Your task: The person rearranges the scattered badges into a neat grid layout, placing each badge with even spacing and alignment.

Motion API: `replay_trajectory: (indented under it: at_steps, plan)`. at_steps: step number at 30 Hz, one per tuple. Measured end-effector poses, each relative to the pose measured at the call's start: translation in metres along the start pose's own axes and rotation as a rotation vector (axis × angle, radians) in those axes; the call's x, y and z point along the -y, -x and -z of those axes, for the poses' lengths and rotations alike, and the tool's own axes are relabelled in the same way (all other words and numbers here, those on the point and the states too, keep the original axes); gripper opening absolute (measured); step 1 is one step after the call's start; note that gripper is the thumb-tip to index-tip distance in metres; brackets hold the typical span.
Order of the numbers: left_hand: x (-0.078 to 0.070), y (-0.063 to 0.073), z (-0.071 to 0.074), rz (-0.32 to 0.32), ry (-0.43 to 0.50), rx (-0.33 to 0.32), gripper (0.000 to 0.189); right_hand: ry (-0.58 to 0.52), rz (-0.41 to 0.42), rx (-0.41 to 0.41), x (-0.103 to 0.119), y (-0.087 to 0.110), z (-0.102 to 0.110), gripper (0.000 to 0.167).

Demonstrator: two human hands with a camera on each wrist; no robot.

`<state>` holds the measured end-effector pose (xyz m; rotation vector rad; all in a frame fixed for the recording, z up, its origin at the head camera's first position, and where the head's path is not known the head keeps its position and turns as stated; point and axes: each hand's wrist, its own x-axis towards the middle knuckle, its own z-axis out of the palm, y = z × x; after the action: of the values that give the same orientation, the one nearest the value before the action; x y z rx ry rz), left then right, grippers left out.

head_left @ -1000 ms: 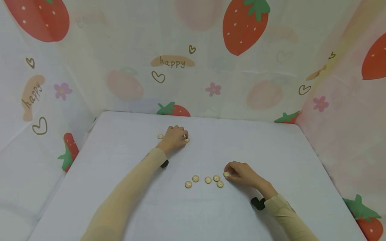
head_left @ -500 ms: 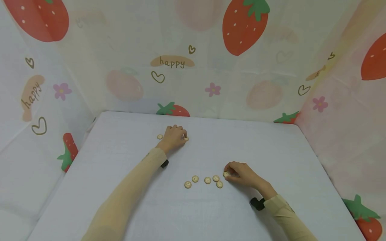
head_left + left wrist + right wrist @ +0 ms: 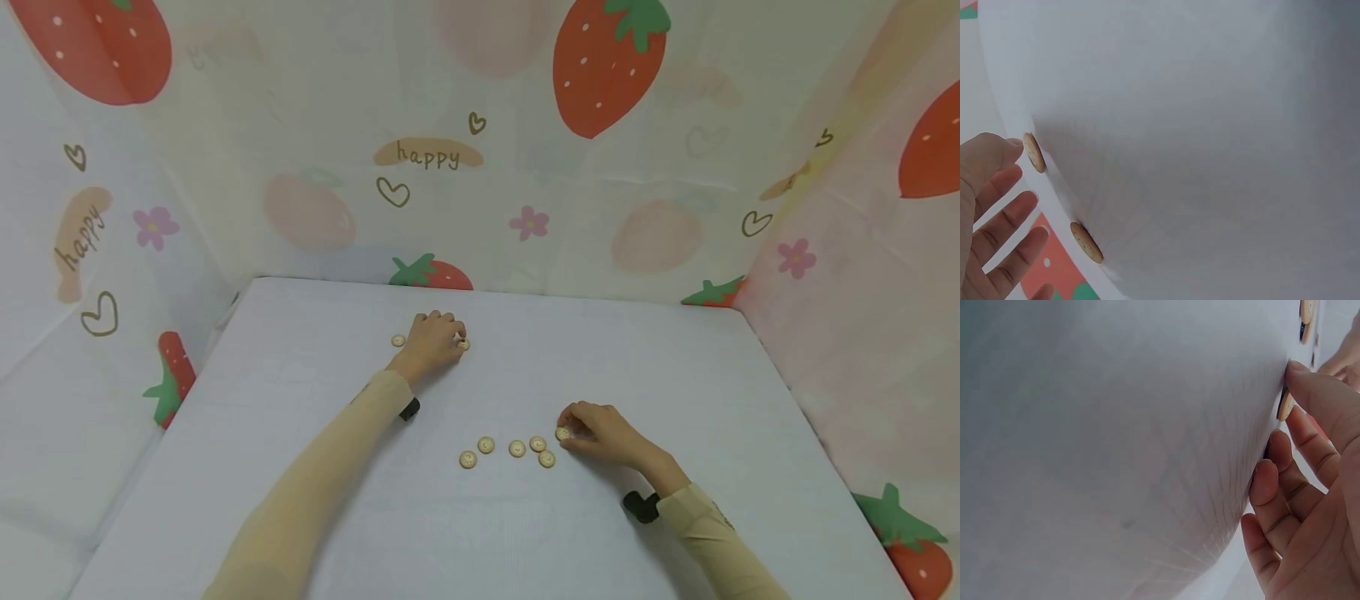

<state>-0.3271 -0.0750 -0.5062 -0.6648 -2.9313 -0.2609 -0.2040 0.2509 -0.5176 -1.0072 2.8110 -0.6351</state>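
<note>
In the head view my left hand [image 3: 433, 340] is at the far middle of the table, fingers bent, with a round wooden button [image 3: 464, 344] between thumb and index finger. The left wrist view shows the thumb tip at the edge of this button [image 3: 1034, 152]. A second button [image 3: 398, 340] lies just left of that hand. Nearer and to the right, my right hand [image 3: 604, 432] pinches another button [image 3: 562, 434], low over the cloth. In the right wrist view, thumb and index finger stand on either side of that button [image 3: 1284, 405], partly hiding it.
Left of the right hand, several loose buttons [image 3: 517, 448] lie in an uneven row on the white tablecloth [image 3: 465, 533]. A strawberry-print curtain [image 3: 465, 225] encloses the table's back and sides. A black wrist camera [image 3: 641, 507] shows under the right wrist.
The button at my left hand has shifted slightly away, toward the back of the table. My right hand and the loose buttons have stayed in place.
</note>
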Motion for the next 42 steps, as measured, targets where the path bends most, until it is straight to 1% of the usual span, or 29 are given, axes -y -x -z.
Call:
replay_trajectory:
  at_steps: [7,11,14,18,25,32,35,39,42]
  plan:
    - [-0.003,0.006,0.003,-0.004,0.049,-0.032,0.019,0.007,0.002,-0.007,0.000,0.000,0.001,0.021]
    - [-0.005,0.011,0.006,-0.005,0.059,-0.027,0.018,0.010,0.005,-0.003,-0.002,-0.001,0.000,0.021]
    - [-0.007,0.017,0.007,-0.013,0.048,-0.008,0.019,0.006,0.004,0.001,-0.002,-0.001,-0.001,0.022]
    - [-0.013,0.025,0.010,-0.031,0.037,0.008,0.021,0.010,0.013,-0.004,-0.003,-0.001,-0.001,0.021]
    - [-0.021,0.041,0.012,-0.083,0.020,-0.014,0.018,0.011,0.012,-0.004,-0.002,-0.001,-0.001,0.022]
    - [-0.029,0.057,0.012,-0.111,0.078,-0.014,0.017,0.001,0.008,-0.006,0.001,0.000,0.000,0.021]
    - [-0.032,0.063,0.013,-0.123,0.067,-0.003,0.017,0.001,0.002,-0.004,0.001,0.000,0.000,0.021]
    - [-0.037,0.073,0.018,-0.152,0.079,0.010,0.016,-0.001,-0.003,0.001,0.001,-0.001,0.000,0.021]
    - [-0.040,0.082,0.021,-0.176,0.110,0.018,0.016,-0.003,-0.005,-0.001,0.001,-0.001,-0.001,0.021]
